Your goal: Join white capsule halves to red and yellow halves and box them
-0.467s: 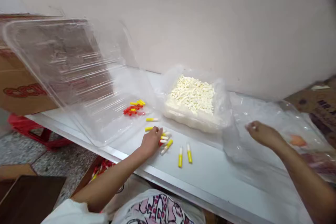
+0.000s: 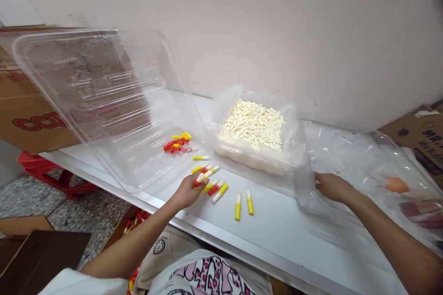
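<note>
My left hand is closed on a red tube with a white end, just left of a loose group of yellow-and-white and red-and-white tubes. Two yellow tubes with white tips lie apart to the right. Behind them is a plastic-lined tub full of small pale pieces. My right hand is at the tub's right side, by the clear plastic; its fingertips are partly hidden, and whether it holds anything does not show.
A large clear plastic bin lies tipped at the left, with red and yellow pieces by its opening. Cardboard boxes stand at both ends of the table. A red stool is on the floor.
My left hand has drawn back left from the tubes and now has a red-and-white one in its fingers. My right hand has moved left, toward the tub's side.
</note>
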Demonstrator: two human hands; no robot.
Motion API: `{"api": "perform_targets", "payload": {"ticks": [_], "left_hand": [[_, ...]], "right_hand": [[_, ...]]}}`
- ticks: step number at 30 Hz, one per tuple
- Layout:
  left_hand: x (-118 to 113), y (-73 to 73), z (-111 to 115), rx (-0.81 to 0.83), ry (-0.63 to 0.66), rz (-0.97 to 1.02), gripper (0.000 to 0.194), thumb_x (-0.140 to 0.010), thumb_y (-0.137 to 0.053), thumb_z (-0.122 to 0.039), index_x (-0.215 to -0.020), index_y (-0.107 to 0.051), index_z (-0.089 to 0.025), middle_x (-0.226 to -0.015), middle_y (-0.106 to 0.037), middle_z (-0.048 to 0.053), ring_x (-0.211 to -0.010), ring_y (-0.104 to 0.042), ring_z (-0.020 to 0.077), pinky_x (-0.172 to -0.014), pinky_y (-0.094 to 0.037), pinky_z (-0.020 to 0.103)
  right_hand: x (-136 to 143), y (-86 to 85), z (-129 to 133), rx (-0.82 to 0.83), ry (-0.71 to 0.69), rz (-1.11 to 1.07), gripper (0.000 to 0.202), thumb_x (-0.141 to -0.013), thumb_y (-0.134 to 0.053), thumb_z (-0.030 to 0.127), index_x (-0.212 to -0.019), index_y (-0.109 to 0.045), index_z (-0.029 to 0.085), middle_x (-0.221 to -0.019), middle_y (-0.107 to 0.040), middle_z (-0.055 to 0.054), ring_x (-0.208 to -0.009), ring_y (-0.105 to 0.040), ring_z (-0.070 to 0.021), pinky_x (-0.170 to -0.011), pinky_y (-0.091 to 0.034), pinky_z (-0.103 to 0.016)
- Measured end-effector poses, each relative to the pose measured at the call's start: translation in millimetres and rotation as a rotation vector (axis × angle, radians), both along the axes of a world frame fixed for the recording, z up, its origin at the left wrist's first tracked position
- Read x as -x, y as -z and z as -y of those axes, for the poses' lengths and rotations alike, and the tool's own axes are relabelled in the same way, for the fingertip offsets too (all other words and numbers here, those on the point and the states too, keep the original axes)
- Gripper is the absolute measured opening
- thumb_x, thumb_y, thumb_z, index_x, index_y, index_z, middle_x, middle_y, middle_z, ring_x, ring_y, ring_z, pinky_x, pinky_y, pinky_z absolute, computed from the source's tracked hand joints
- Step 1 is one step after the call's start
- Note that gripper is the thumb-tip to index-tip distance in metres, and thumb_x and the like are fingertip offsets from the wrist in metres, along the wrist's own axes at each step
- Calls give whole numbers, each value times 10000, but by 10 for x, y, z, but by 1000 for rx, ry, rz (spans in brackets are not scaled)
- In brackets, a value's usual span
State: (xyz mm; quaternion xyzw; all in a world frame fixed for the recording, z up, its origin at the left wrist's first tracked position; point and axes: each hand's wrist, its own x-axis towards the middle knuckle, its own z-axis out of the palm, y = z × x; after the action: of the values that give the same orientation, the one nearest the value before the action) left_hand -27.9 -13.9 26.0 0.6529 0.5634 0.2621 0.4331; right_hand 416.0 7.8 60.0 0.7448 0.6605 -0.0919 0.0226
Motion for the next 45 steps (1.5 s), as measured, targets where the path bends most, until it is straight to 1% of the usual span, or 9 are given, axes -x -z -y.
{"api": "perform_targets", "payload": {"ticks": [5, 8, 11, 20, 26, 29, 32, 38, 45], "left_hand": [[-69, -248, 108, 117, 107, 180, 344, -830, -446, -479, -644, -418, -191, -559, -363, -45, -548, -344, 110, -527, -298, 244], [-141, -422, 148, 155, 204, 227, 320, -846, -435, -479, -706, -444, -192, -578, -364, -45, -550, -349, 111, -516, -293, 240], [-215, -573, 191, 129, 318, 248, 337, -866, -421, -462, -663, -386, -194, -599, -349, -45, -555, -328, 103, -521, -280, 235], [-239, -746, 312, 92, 378, 354, 360, -867, -426, -486, -753, -523, -158, -628, -377, -33, -566, -313, 97, -516, -259, 233], [-162, -773, 322, 147, 413, 400, 404, -880, -389, -512, -917, -573, -155, -586, -319, -54, -508, -295, 87, -476, -255, 221], [-122, -849, 329, -77, 482, 205, 345, -915, -347, -438, -819, -536, -167, -639, -413, -24, -575, -367, 104, -549, -315, 232], [-115, -897, 310, -399, 553, -98, 274, -931, -313, -342, -805, -486, -171, -717, -501, 16, -634, -433, 135, -585, -329, 253], [-150, -678, 181, -865, 676, -553, 335, -957, -220, -310, -861, -500, -153, -723, -544, 62, -665, -500, 183, -581, -334, 290], [-130, -181, -11, -531, 433, -584, 166, -893, -382, -239, -972, -508, -165, -907, -573, 83, -786, -560, 200, -595, -376, 271]], "right_hand": [[167, -423, 71, -145, 66, 58, 290, -855, -404, 289, -1058, -582, 183, -874, -676, -183, -775, -636, -324, -625, -435, -401], [655, -702, 219, -311, -155, -193, 346, -881, -402, 327, -1165, -546, 193, -1180, -598, -154, -1087, -555, -297, -841, -439, -400], [1302, -876, 405, -165, -384, -457, 316, -900, -394, 396, -1133, -528, 231, -1014, -654, -77, -916, -611, -215, -787, -472, -349], [2186, -588, 575, -162, -308, -1320, 196, -888, -464, 430, -967, -487, 252, -999, -659, -48, -941, -615, -177, -847, -479, -349], [2212, -549, 626, -317, -530, -848, 174, -917, -417, 365, -954, -499, 217, -797, -602, -25, -724, -568, -146, -653, -451, -269], [2179, -615, 629, -433, -735, -607, 228, -918, -380, 358, -824, -505, 191, -724, -543, -33, -640, -484, -141, -586, -385, -269], [2209, -655, 619, -263, -650, -632, 367, -915, -318, 460, -687, -438, 199, -616, -452, -2, -549, -390, -120, -522, -327, -257], [2333, -554, 596, 709, 5, -1164, 511, -838, -212, 686, -616, -241, 227, -496, -156, 101, -414, -111, -63, -371, -146, -186], [1814, -661, 418, 31, -155, -620, 453, -842, -329, 622, -726, -484, 213, -651, -551, -8, -575, -510, -141, -511, -385, -246]]}}
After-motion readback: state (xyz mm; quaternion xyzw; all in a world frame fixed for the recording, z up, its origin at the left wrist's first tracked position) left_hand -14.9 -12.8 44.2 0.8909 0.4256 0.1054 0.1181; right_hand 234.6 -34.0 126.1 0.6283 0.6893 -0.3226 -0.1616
